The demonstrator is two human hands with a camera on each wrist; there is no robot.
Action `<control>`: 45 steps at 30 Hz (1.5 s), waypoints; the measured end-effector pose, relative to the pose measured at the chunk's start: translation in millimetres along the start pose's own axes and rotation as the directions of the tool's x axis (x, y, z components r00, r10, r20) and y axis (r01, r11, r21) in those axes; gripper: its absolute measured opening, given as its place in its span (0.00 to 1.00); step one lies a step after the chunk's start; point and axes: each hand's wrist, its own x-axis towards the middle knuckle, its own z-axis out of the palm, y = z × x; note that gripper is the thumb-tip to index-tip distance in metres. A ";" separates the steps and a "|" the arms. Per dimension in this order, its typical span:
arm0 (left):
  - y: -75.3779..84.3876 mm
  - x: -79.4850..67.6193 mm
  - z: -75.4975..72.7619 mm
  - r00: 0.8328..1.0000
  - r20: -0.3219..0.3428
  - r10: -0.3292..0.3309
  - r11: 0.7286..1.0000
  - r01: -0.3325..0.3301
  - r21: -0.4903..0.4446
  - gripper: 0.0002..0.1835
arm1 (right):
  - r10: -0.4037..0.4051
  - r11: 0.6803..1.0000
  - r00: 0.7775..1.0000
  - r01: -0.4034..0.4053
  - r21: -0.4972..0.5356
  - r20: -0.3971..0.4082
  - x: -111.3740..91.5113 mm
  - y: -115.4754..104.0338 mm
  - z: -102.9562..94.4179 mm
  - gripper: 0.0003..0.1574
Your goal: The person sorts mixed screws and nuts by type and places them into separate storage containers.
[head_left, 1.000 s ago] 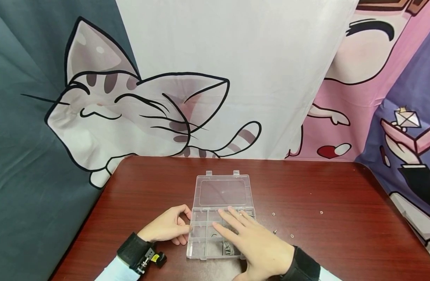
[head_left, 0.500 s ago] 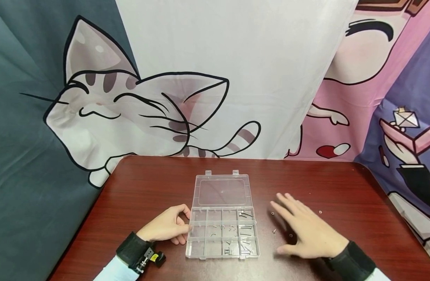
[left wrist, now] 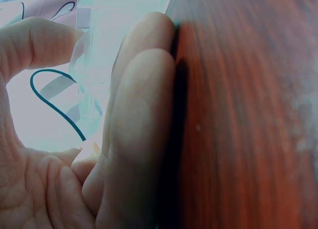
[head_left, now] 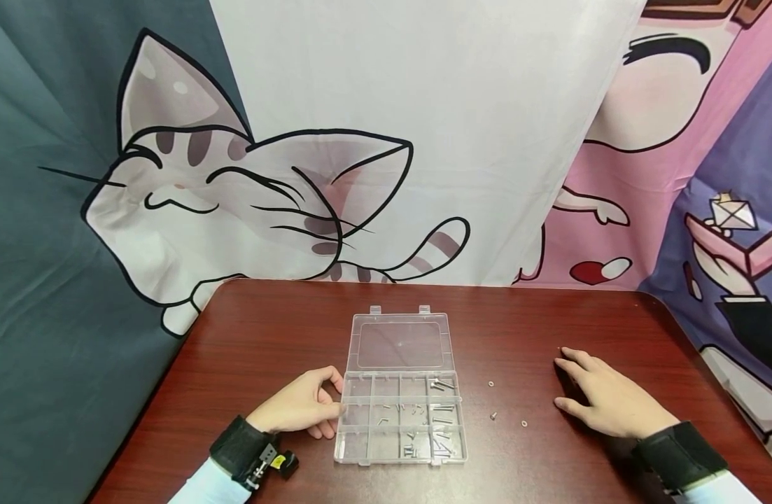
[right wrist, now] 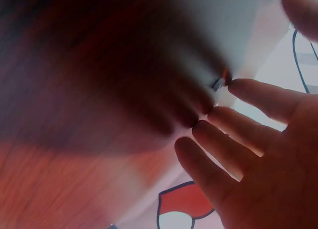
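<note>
A clear plastic compartment box (head_left: 354, 448) lies on the table with its lid (head_left: 398, 343) folded back. My left hand (head_left: 297, 404) is at its left side, thumb and index finger gripping the edge; the left wrist view shows the box wall (left wrist: 89, 90) between thumb and fingers. Small screws (head_left: 442, 409) lie in several compartments, mostly on the right. My right hand (head_left: 612, 399) is palm down over the table's right part, fingers spread and slightly bent. In the right wrist view, a small metal piece (right wrist: 217, 84) shows right at the index fingertip.
Between box and right hand lie two small metal rings (head_left: 490, 383) and a short screw (head_left: 493, 416) on the reddish-brown table (head_left: 285, 315). A printed cloth (head_left: 486, 140) hangs behind the table's far edge.
My right hand has moved from above the box to the right, over the spot where a small ring lay. That ring is now hidden in the head view. The left hand stays put.
</note>
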 end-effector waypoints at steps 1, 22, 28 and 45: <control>0.1 -0.1 0.1 1.000 -0.001 0.000 1.000 0.000 -0.001 0.19 | -0.014 1.000 1.000 0.014 -0.007 -0.013 0.1 1.5 -0.5 0.40; -2.1 0.7 -0.2 1.000 0.005 0.004 1.000 -0.004 0.002 0.20 | -0.057 0.993 0.987 0.041 -0.107 -0.149 8.8 8.4 3.4 0.12; -1.4 0.2 0.2 1.000 0.002 0.000 1.000 0.000 -0.004 0.19 | -0.034 0.995 0.989 0.019 -0.102 -0.147 12.1 5.4 2.6 0.15; -0.8 0.1 0.4 1.000 -0.002 0.004 1.000 -0.004 0.004 0.19 | -0.094 0.995 0.975 0.085 -0.054 -0.200 34.8 -15.3 5.3 0.19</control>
